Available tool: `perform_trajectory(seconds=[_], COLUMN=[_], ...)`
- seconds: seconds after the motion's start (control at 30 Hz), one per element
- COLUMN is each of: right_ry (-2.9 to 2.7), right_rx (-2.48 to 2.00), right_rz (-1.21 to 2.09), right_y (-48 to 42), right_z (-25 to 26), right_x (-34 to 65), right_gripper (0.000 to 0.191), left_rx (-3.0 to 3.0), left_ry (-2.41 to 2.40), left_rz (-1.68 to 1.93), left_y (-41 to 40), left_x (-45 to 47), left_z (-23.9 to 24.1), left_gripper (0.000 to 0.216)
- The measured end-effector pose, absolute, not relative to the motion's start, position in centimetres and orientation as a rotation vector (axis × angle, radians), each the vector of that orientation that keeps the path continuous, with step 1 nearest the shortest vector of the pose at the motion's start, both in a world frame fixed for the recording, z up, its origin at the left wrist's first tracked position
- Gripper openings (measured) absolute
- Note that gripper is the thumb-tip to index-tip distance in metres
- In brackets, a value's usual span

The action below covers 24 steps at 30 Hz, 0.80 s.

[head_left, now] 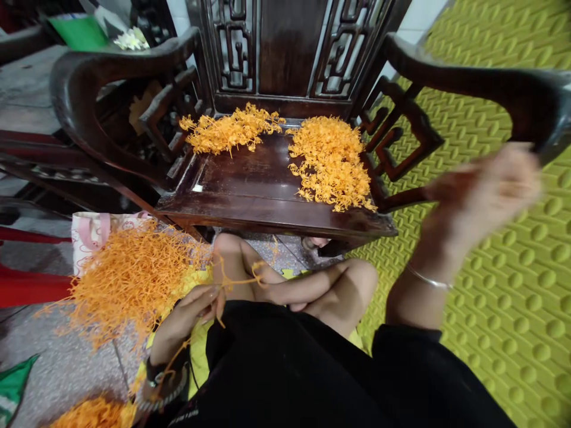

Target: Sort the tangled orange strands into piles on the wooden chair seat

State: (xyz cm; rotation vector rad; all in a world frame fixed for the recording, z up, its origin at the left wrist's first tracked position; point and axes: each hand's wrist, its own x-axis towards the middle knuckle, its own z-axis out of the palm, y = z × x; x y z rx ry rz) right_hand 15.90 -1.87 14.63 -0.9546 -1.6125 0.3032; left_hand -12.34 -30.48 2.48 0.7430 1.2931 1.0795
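A person sits on the floor w/ bare legs crossed, facing a dark carved wooden chair point(267, 196) whose seat holds two heaps of orange stringy strands: a smaller heap point(229, 131) at the back left and a bigger heap point(332, 160) on the right side, the two lying apart w/ bare wood between them. The left hand point(196, 309) is low, just above the lap, fingers pressed together, pinching a thin orange strand point(236, 279) that runs across toward the knee. The right hand point(486, 190) is raised near the chair's right armrest point(468, 77), blurred w/ motion (can't tell if its fingers are spread or closed, or whether anything is in them); a thin bracelet point(428, 279) sits on that wrist. Left of the lap a big loose pile of the same orange strands point(129, 279) spreads over the grey speckled floor point(66, 368), partly covering a pink-and-white bag point(91, 232) behind it. More orange strands point(89, 413) show at the bottom edge. To the right lies a yellow-green textured mat point(513, 309). A black garment point(289, 368) covers the lap
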Motion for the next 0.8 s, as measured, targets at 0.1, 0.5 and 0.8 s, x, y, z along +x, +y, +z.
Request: perform_trajectory(seconds=[0.1, 0.5, 0.8], right_ry=[-1.785, -2.356, -1.946], right_rx=[-1.126, -0.220, -0.433], right_rz=[0.134, 1.200, 2.044], right_y=[2.8, -9.3, -13.1], right_z=[12.3, 7.4, 1.9], right_x=[13.6, 9.2, 7.4], right_gripper=[0.054, 0.053, 0.034], left_rx=[0.591, 0.565, 0.564], left_ry=[1.194, 0.883, 0.927], left_rz=[1.417, 1.761, 1.947], left_y=[-29.2, -21.3, -21.6], left_x=[-11.1, -7.8, -9.2], left_z=[3.4, 5.9, 4.2], left_gripper=[0.043, 0.030, 0.021])
